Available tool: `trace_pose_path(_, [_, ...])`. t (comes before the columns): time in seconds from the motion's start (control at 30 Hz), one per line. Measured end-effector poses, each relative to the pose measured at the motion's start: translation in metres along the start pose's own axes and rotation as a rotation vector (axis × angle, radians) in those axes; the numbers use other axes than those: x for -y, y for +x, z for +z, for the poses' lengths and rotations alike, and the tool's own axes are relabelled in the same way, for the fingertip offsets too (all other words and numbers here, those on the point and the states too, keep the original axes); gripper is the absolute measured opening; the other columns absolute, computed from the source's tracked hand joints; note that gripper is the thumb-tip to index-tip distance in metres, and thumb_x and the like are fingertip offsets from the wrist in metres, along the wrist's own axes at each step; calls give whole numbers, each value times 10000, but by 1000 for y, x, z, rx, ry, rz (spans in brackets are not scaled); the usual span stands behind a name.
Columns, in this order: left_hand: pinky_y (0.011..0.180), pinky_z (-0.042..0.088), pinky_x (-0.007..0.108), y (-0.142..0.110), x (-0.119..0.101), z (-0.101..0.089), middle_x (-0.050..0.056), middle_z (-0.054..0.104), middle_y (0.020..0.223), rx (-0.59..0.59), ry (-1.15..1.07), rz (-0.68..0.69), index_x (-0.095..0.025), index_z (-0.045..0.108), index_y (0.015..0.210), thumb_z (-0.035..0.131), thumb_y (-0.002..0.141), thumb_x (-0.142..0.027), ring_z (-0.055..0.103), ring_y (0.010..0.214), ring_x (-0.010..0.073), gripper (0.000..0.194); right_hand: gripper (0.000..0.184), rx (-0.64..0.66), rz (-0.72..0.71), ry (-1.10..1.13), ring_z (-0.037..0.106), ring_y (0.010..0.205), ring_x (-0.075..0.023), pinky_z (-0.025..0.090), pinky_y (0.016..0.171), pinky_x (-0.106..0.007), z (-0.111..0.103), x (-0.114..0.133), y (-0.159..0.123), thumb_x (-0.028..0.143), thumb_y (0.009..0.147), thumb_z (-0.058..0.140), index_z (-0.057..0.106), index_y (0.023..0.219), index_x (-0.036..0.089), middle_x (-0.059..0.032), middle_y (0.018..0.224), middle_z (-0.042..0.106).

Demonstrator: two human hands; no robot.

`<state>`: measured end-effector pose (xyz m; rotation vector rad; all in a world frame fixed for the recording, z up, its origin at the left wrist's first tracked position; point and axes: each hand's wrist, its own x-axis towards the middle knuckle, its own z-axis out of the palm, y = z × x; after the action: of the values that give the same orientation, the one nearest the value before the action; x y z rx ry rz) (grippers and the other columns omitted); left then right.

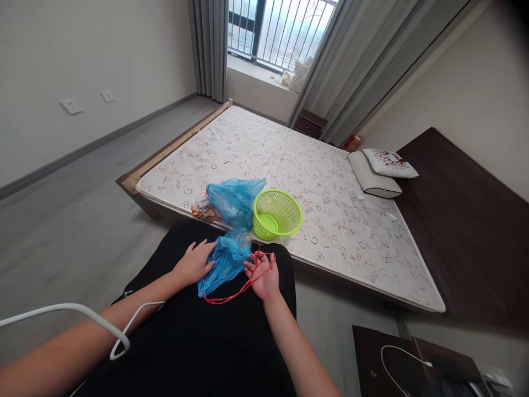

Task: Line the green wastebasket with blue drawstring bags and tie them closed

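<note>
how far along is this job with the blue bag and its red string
Looks partway. Done: the thin blue plastic bag is bunched up on the lap. In hand: the left hand is against the bag, the right hand at its thin red drawstring. Seemingly left: securing the drawstring, since a long loop hangs loose. The lime-green plastic mesh basket shows no liner.

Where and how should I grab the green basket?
I'd take the basket by its rim, coming from above on the right, fingers inside, thumb outside. It appears upright on the mattress, mouth open, wall flaring to the rim, so the grip looks easy to reach. The blue bag crowds its left side.
</note>
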<state>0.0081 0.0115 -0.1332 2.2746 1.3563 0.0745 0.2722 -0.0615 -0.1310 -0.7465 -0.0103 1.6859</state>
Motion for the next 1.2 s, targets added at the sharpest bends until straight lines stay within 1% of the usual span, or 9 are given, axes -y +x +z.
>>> trace_pose_path(0.17, [1234,159,649,1,-3,0,128,562,1527,40,34,25,-235,467,1533,553,921,-304,423,1478,379,622,414,8,-2,-8,758,823,-233,571,728,-360,1,0,0,602,992,477,637,1007,221,-41,963,746])
trace_pose_path(0.33, [1224,155,668,2,-3,-1,119,640,1437,61,52,36,-252,582,1431,512,946,-284,483,1433,354,491,410,9,-3,-1,758,821,-233,573,728,-359,0,1,0,585,1005,455,635,1011,217,-35,946,746])
trace_pose_path(0.4, [1222,156,672,2,-4,-1,113,653,1420,66,57,40,-260,612,1399,491,959,-279,492,1426,347,456,410,9,-4,3,758,823,-232,574,728,-358,0,1,0,583,1009,449,633,1010,217,-33,946,745])
trace_pose_path(0.6, [1212,171,682,3,-6,-2,119,674,1386,76,87,39,-247,647,1357,482,960,-278,501,1415,353,431,389,10,-9,20,759,814,-232,567,727,-355,-1,1,0,578,992,494,632,999,214,-35,935,737])
trace_pose_path(0.73, [1205,174,690,2,-7,-3,125,690,1354,78,95,52,-247,673,1326,475,954,-258,511,1403,358,422,394,15,-3,12,760,811,-229,568,723,-351,-2,1,0,573,1007,461,630,999,217,-29,934,740])
trace_pose_path(1.0, [1199,185,693,3,-7,-2,104,704,1329,81,100,67,-282,688,1298,483,941,-239,523,1392,356,414,364,9,-9,13,760,808,-233,566,724,-356,-1,1,1,569,983,512,620,996,222,-29,925,739])
trace_pose_path(1.2, [1193,176,707,4,-5,-1,104,710,1320,75,87,76,-268,693,1293,480,945,-252,524,1387,361,408,361,15,-11,10,758,809,-233,560,720,-349,-1,1,1,561,990,503,622,1004,220,-29,925,738])
